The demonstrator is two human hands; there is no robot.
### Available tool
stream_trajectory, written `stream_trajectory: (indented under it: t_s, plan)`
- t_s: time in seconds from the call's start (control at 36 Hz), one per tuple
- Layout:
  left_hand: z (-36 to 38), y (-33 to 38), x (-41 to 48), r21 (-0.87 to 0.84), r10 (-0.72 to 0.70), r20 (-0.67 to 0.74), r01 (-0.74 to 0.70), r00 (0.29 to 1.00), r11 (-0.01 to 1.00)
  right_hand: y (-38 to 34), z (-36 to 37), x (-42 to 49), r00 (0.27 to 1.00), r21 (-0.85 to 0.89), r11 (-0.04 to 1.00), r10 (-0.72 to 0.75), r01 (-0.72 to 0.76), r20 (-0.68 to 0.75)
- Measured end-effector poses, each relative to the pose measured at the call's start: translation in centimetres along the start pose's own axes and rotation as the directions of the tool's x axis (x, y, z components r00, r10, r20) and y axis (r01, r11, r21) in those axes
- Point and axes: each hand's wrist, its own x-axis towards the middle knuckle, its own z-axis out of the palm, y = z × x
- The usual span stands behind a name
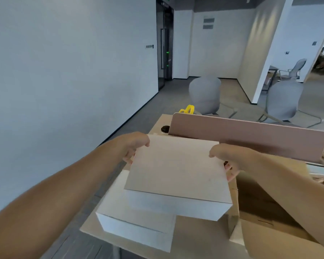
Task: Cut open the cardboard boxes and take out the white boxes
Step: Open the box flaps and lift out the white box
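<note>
Now our left hand [133,147] and right hand [227,158] grasp the white box [176,171] by its far sides, over the lower box [137,230], perhaps touching. We should keep it level and set it squarely, clear of the carton [258,200].

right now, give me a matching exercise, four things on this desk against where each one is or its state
Things:
1 upper white box
2 lower white box
3 yellow scissors
4 cardboard box

Places or states:
a beyond the left end of the pink divider
b open, at the right
c held by the left hand and right hand
d lying flat below the held one

Pairs: 1-c, 2-d, 3-a, 4-b
</note>
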Motion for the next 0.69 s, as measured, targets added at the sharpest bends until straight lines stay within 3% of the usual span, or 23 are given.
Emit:
stream_trajectory:
  t_s: [0.31,0.69]
  plan:
    - [-6.9,-7.0,2.7,0.026,-0.077,0.020,0.077,0.997,0.997,-4.2,10.1,1.2,0.992,0.086,0.993,0.073,-0.082,0.105]
    - [-7.9,-9.9,6.4,0.007,-0.079,0.039,0.079,0.996,0.997,-5.6,13.5,3.5,0.979,0.114,0.978,0.158,-0.173,0.132]
